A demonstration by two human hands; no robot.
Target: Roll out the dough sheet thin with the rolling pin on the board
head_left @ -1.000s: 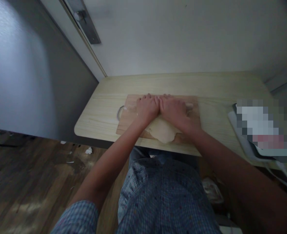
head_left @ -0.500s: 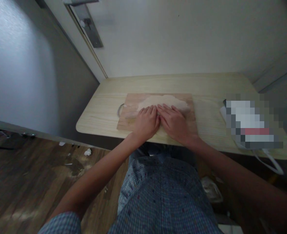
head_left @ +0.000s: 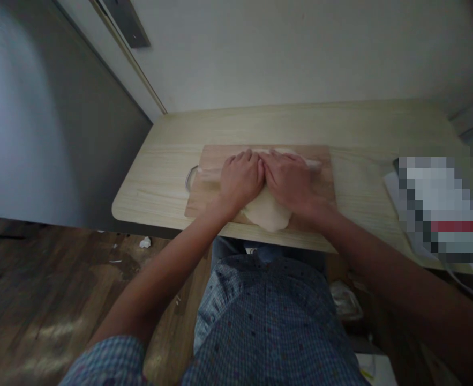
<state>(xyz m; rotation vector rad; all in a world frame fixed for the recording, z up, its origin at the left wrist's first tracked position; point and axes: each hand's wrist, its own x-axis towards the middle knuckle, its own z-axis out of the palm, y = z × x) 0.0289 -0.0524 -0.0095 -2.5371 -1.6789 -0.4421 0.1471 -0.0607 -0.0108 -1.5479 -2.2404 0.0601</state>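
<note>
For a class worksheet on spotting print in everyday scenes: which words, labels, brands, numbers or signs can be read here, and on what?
None can be read.
Flat object at the table's right: blocked out in coarse squares; any text is unreadable.
Container below the table: too dark and blurred to tell.
Cutting board: no lettering on its visible parts.

Dim light leaves a pale sheen on the smooth grey panel (head_left: 23, 112) at left; the brown wooden floor (head_left: 55, 300), lower left, is murky. The upper-right corner darkens, coarse pixelation masks middle right, and the bare fingers (head_left: 239, 158) seem slightly blurred.
</note>
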